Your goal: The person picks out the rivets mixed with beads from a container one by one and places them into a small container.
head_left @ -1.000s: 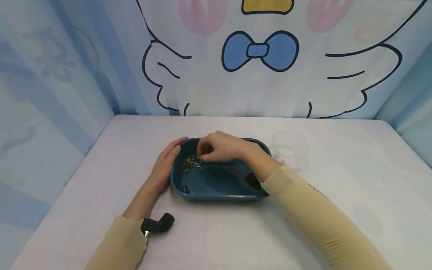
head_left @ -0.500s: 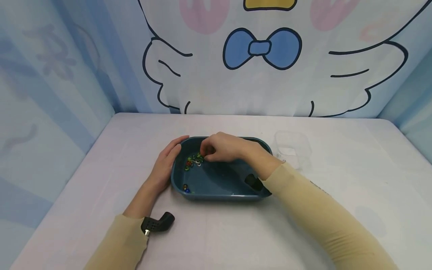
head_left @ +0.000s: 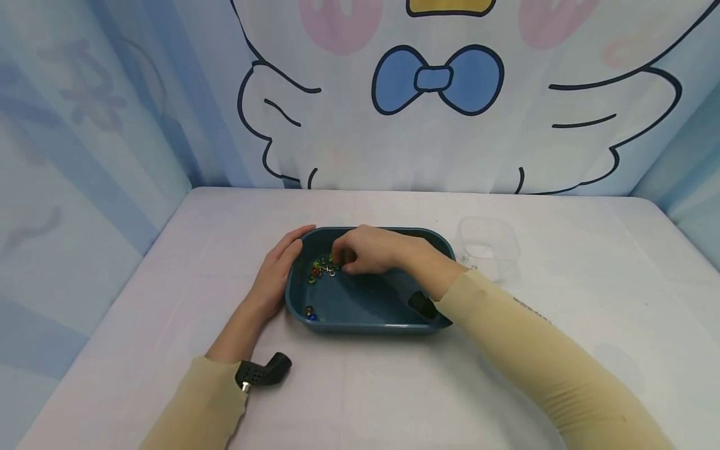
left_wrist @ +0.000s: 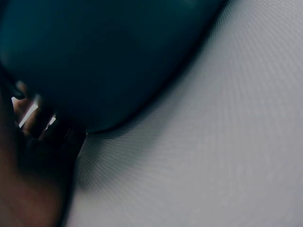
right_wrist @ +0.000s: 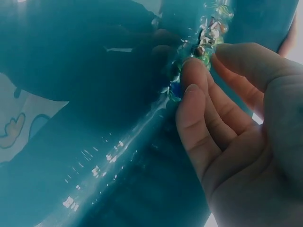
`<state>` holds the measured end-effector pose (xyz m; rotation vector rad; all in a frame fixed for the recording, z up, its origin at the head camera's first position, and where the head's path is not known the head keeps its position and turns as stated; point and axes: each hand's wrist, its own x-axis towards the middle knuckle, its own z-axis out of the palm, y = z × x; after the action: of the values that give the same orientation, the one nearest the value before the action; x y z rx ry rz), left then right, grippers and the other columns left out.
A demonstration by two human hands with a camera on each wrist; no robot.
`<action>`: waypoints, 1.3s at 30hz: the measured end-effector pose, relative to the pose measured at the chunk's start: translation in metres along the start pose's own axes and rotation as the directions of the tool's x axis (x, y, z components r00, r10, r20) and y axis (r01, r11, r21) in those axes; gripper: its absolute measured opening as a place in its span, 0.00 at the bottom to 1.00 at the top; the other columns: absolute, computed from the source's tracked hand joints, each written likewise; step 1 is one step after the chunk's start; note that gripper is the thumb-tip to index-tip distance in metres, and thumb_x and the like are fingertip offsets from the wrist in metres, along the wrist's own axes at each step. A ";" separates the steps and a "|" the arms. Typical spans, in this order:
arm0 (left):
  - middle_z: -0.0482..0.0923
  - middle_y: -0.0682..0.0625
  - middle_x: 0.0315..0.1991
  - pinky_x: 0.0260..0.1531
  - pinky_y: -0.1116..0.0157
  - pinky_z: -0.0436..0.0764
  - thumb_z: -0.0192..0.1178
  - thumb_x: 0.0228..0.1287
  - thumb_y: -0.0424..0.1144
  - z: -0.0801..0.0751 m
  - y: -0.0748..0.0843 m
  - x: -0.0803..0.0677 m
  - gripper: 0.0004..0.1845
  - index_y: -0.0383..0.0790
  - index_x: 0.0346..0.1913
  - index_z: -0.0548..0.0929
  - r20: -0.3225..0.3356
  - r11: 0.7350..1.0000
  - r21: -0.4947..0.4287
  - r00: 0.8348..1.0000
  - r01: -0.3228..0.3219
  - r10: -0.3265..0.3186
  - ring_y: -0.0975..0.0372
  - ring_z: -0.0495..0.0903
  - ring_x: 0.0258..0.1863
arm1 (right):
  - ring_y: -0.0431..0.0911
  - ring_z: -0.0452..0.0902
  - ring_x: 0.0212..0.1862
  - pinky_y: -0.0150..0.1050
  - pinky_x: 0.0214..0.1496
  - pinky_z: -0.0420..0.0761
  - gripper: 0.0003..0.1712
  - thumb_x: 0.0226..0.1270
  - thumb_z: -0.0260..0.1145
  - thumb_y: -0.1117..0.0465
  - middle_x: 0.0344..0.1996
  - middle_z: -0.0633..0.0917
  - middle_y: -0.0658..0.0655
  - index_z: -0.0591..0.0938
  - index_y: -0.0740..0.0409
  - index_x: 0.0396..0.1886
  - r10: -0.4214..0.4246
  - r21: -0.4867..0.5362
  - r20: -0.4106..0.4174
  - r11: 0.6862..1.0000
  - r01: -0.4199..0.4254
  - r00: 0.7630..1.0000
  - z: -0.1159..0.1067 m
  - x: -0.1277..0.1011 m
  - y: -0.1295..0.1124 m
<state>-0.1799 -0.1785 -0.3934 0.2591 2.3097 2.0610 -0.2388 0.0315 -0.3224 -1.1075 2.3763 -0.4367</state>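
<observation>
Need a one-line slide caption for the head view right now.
Right hand reaches into a teal tray at a cluster of glass beads; left hand rests against the tray's side.

A dark teal tray (head_left: 365,315) sits on the pale table (head_left: 360,387). The left hand (head_left: 275,275) rests flat against the tray's left outer wall, fingers straight. The right hand (head_left: 368,250) reaches into the tray, fingers curled down over a cluster of small coloured beads (head_left: 322,269); whether it pinches one is hard to tell. Two more beads (head_left: 308,312) lie near the tray's front left corner. A clear plastic cup (head_left: 488,247) stands just right of the tray.
</observation>
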 end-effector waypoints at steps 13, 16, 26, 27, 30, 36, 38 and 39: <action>0.65 0.48 0.73 0.73 0.53 0.56 0.38 0.84 0.48 0.000 0.000 0.000 0.25 0.44 0.75 0.67 0.002 1.000 -0.006 1.000 0.010 -0.010 0.56 0.62 0.72 | 0.43 0.80 0.39 0.37 0.45 0.80 0.15 0.73 0.65 0.63 0.41 0.85 0.53 0.84 0.57 0.57 -0.013 -0.040 0.020 0.999 0.013 1.000 0.002 0.003 0.001; 0.65 0.47 0.73 0.73 0.53 0.56 0.38 0.84 0.47 0.000 -0.001 0.000 0.25 0.43 0.75 0.67 0.004 1.000 -0.008 1.000 0.006 -0.006 0.56 0.61 0.73 | 0.43 0.80 0.41 0.37 0.48 0.81 0.14 0.72 0.65 0.63 0.42 0.85 0.53 0.84 0.58 0.55 0.000 -0.043 0.023 0.999 0.001 1.000 0.002 0.004 0.001; 0.66 0.48 0.73 0.73 0.53 0.55 0.39 0.84 0.47 0.000 -0.001 0.001 0.24 0.44 0.75 0.68 -0.003 1.000 -0.002 1.000 0.008 -0.008 0.57 0.61 0.73 | 0.44 0.81 0.43 0.38 0.50 0.81 0.12 0.72 0.65 0.64 0.43 0.86 0.53 0.85 0.58 0.52 0.046 -0.016 -0.011 0.999 -0.046 0.999 0.001 0.002 0.001; 0.66 0.48 0.73 0.73 0.53 0.55 0.39 0.84 0.47 0.000 -0.001 0.001 0.24 0.44 0.75 0.68 -0.004 1.000 0.001 1.000 0.008 -0.008 0.57 0.61 0.73 | 0.44 0.81 0.43 0.38 0.50 0.81 0.12 0.72 0.65 0.64 0.43 0.86 0.54 0.85 0.58 0.52 0.049 -0.011 -0.011 0.999 -0.049 0.999 0.001 0.002 0.001; 0.66 0.48 0.73 0.73 0.53 0.55 0.39 0.84 0.47 0.000 0.000 0.000 0.24 0.44 0.75 0.68 -0.005 1.000 0.003 1.000 0.009 -0.009 0.57 0.61 0.73 | 0.44 0.81 0.43 0.38 0.49 0.82 0.13 0.72 0.65 0.65 0.44 0.85 0.55 0.84 0.59 0.54 0.050 -0.017 -0.011 0.999 -0.051 0.999 0.001 0.002 0.001; 0.65 0.48 0.73 0.73 0.53 0.56 0.38 0.84 0.48 0.001 0.000 0.000 0.25 0.44 0.75 0.68 -0.002 1.000 0.000 1.000 0.010 -0.010 0.57 0.61 0.73 | 0.45 0.82 0.41 0.38 0.46 0.82 0.12 0.71 0.65 0.65 0.42 0.86 0.55 0.85 0.60 0.52 0.048 -0.056 -0.009 0.997 -0.049 0.999 0.001 0.002 0.001; 0.65 0.49 0.73 0.73 0.52 0.56 0.38 0.84 0.48 0.001 0.000 0.000 0.25 0.45 0.75 0.67 -0.003 1.000 0.000 1.000 0.013 -0.013 0.57 0.61 0.73 | 0.44 0.82 0.41 0.38 0.46 0.82 0.12 0.71 0.66 0.65 0.41 0.86 0.55 0.86 0.60 0.51 0.043 -0.066 -0.006 0.997 -0.043 0.999 0.002 0.002 0.001; 0.65 0.49 0.73 0.73 0.52 0.56 0.38 0.84 0.48 0.001 0.000 0.000 0.25 0.45 0.75 0.68 -0.003 1.000 0.001 1.000 0.014 -0.014 0.57 0.61 0.73 | 0.44 0.82 0.41 0.38 0.46 0.82 0.11 0.71 0.66 0.65 0.41 0.86 0.55 0.86 0.60 0.51 0.038 -0.071 -0.005 0.997 -0.038 0.999 0.002 0.002 0.001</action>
<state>-0.1799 -0.1780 -0.3935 0.2397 2.3078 2.0554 -0.2393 0.0304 -0.3249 -1.0914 2.4290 -0.3445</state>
